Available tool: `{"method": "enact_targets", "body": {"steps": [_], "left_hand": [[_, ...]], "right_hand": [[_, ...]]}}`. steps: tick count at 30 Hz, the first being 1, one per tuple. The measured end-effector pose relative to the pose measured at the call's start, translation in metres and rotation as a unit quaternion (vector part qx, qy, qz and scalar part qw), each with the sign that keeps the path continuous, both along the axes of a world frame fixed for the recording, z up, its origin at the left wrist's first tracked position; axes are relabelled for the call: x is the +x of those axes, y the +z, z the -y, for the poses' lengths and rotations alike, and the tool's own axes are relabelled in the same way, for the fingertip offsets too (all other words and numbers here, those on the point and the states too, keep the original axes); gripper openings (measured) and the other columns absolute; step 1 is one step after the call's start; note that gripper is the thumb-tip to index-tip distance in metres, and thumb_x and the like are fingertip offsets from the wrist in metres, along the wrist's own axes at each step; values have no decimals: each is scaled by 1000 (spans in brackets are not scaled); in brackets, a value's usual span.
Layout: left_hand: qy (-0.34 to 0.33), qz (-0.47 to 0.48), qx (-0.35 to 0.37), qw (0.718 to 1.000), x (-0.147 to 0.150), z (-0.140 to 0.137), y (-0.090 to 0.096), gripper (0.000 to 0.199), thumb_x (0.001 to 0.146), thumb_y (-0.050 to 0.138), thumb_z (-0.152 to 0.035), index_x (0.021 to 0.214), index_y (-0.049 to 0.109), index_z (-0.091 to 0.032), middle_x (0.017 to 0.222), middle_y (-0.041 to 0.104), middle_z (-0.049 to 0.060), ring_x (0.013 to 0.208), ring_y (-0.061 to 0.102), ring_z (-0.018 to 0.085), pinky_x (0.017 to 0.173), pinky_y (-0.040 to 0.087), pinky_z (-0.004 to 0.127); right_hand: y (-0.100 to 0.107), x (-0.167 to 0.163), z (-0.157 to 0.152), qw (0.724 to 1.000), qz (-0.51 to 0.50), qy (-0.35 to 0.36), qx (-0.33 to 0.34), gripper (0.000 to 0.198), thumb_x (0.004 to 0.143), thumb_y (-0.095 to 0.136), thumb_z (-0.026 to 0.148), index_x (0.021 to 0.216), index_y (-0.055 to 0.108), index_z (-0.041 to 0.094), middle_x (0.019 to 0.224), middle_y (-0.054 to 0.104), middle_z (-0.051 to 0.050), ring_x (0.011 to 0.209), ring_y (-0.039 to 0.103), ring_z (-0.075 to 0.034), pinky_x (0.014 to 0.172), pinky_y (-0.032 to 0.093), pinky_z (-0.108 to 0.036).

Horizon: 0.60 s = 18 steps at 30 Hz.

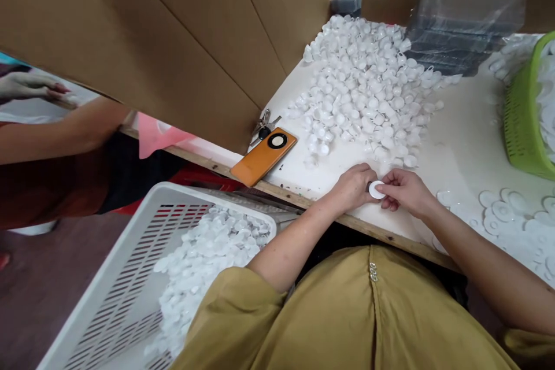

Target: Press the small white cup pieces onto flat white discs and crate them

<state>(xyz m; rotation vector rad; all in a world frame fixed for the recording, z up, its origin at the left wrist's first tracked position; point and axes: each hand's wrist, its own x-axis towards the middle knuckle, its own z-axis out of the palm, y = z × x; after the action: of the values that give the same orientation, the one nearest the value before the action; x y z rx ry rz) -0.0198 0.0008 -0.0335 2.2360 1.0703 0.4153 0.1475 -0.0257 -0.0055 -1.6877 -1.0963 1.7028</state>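
Close together near the table's front edge, my two hands meet at a small white plastic disc point(376, 189). My right hand point(401, 189) pinches the disc's right side between thumb and fingers. The fingers of my left hand point(356, 186) are curled closed at its left side, around something dark that is mostly hidden. Just beyond my hands spreads a large heap of small white plastic caps point(364, 87). Flat white rings and discs point(511, 222) lie on the table beside my right forearm.
An orange phone point(264, 156) and keys point(263, 126) lie left of the heap. A white crate point(117, 283) of white pieces stands below. At right is a green basket point(520, 121); behind, plastic-wrapped grey blocks point(459, 29). Cardboard point(182, 34) separates a co-worker's arm point(65, 133).
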Motion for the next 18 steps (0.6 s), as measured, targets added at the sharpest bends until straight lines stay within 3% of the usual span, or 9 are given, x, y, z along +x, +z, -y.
{"method": "enact_targets", "body": {"steps": [5, 18], "left_hand": [[11, -3, 6, 1000, 1, 0, -3, 36, 68, 74, -49, 77, 62, -17, 81, 58, 3, 79, 57, 17, 67, 44, 25], [-3, -7, 10, 1000, 0, -1, 0, 37, 73, 70, -52, 75, 61, -17, 81, 58, 3, 81, 56, 18, 69, 42, 26]], "right_hand": [[-2, -1, -5, 999, 26, 35, -18, 31, 69, 77, 28, 71, 47, 20, 49, 62, 0, 39, 59, -13, 30, 39, -16], [-1, 1, 4, 1000, -11, 24, -6, 42, 64, 79, 43, 73, 46, 20, 49, 62, 1, 44, 62, -15, 36, 45, -20]]}}
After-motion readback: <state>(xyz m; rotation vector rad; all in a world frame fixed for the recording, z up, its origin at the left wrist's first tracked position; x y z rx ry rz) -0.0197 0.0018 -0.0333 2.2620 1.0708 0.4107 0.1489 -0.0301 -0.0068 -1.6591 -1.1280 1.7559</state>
